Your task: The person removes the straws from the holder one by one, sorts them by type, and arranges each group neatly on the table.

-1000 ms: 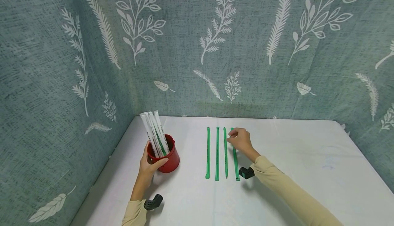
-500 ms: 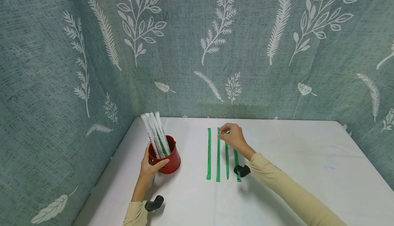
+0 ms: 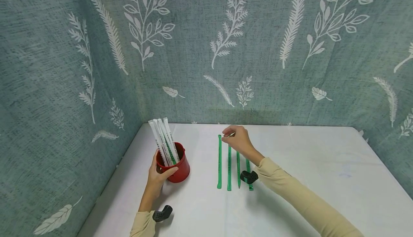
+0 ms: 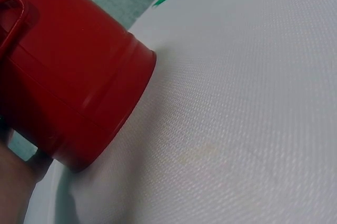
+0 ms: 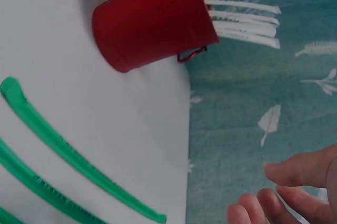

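On the left of the white table, my left hand (image 3: pixel 156 179) grips a small red bucket (image 3: pixel 181 170), thumb across its near side and fingers round its far left side. Several white paper-wrapped straws (image 3: pixel 166 142) stand in it, leaning left. Several green-wrapped straws lie side by side, with the leftmost straw (image 3: pixel 219 161) nearest the bucket. My right hand (image 3: pixel 238 139) is over the far ends of the others, fingertips close to the leftmost straw's top. In the right wrist view, thumb and loosely bent fingers (image 5: pixel 263 203) stand apart with nothing between them.
Behind the white tabletop (image 3: pixel 306 158) hangs a green-grey leaf-patterned cloth (image 3: pixel 193 50), which also runs along the left side. Black wrist devices are worn on the left wrist (image 3: pixel 162 213) and the right wrist (image 3: pixel 249 176).
My right hand has moved left across the green straws, from the rightmost ones toward the leftmost. My left hand and the bucket have stayed in place.
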